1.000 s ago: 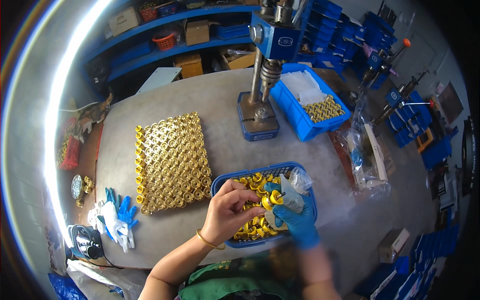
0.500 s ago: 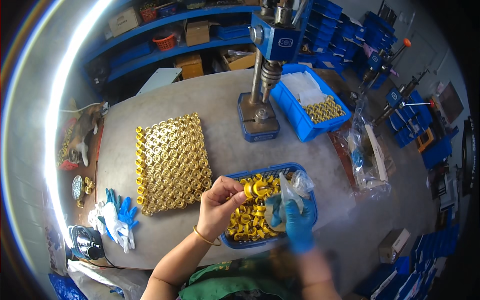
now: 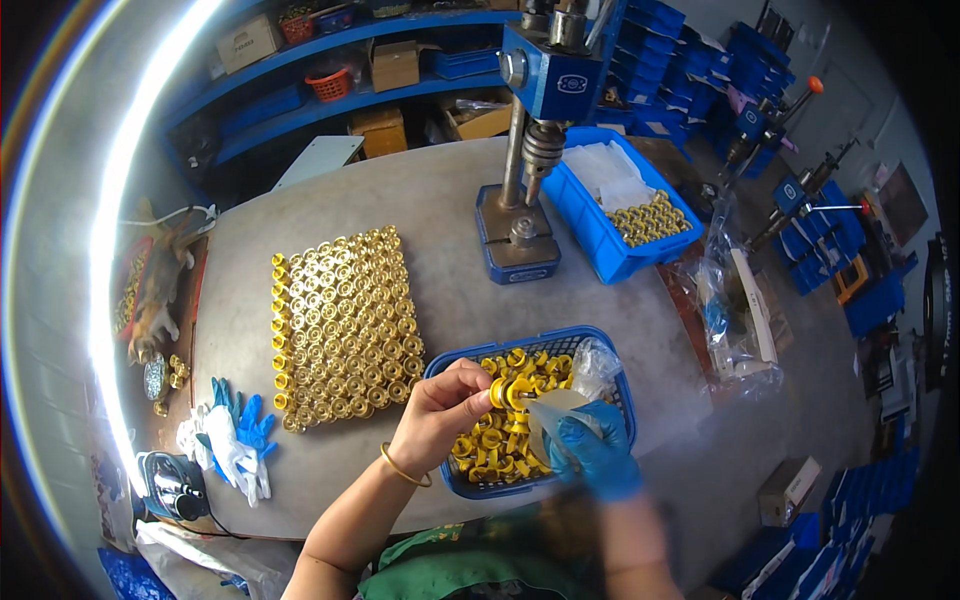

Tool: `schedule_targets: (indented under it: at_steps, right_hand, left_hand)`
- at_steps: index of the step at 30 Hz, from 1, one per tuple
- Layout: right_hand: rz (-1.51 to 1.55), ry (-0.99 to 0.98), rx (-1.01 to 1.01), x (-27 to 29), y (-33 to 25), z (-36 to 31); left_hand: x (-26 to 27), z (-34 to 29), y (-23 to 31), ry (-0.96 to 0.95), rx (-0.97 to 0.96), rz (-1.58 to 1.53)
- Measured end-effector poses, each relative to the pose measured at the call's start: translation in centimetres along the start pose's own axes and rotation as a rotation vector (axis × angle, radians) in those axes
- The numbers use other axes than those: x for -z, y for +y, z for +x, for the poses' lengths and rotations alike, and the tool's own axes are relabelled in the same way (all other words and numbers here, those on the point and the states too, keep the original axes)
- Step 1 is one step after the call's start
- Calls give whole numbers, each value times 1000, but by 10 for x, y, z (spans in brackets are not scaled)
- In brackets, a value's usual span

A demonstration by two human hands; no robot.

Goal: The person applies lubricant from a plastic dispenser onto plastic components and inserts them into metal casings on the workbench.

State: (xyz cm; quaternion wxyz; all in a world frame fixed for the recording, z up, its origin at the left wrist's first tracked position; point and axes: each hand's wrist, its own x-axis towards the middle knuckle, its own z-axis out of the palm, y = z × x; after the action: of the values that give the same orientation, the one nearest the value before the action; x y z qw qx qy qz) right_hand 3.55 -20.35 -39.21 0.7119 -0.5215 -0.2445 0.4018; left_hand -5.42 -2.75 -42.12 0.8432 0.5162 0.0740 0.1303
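Observation:
My left hand (image 3: 440,408), bare with a bangle at the wrist, pinches a yellow-and-gold round fitting (image 3: 508,393) above a blue mesh basket (image 3: 632,425). Many similar yellow fittings (image 3: 488,440) lie loose in that basket. My right hand (image 3: 598,452), in a blue glove, is closed around a whitish translucent squeeze bottle (image 3: 562,408). The bottle is tilted, its narrow tip pointing left at the held fitting; whether the two touch I cannot tell. Crumpled clear plastic (image 3: 597,366) sits in the basket's far right corner.
Left of the basket, gold fittings (image 3: 345,330) stand in tight rows. A blue bench press (image 3: 518,235) rises behind, beside a blue bin (image 3: 610,265) of fittings. Gloves (image 3: 235,440) lie at the left. What looks like a cat (image 3: 155,290) is by the left table edge.
The squeeze bottle has tipped over from more upright, its tip now toward the fitting. My left hand has barely moved. The cat-like animal at the left has shifted lower.

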Motion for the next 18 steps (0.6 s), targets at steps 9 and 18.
schedule_targets:
  at_steps: [9, 18]
  right_hand:
    - [-11, -7, 30, 1, 1, 1]
    - [-48, 72, -10, -4, -4, 1]
  left_hand:
    - [1, 2, -3, -46, 84, -55]
    - [4, 2, -4, -85, 161, -157]
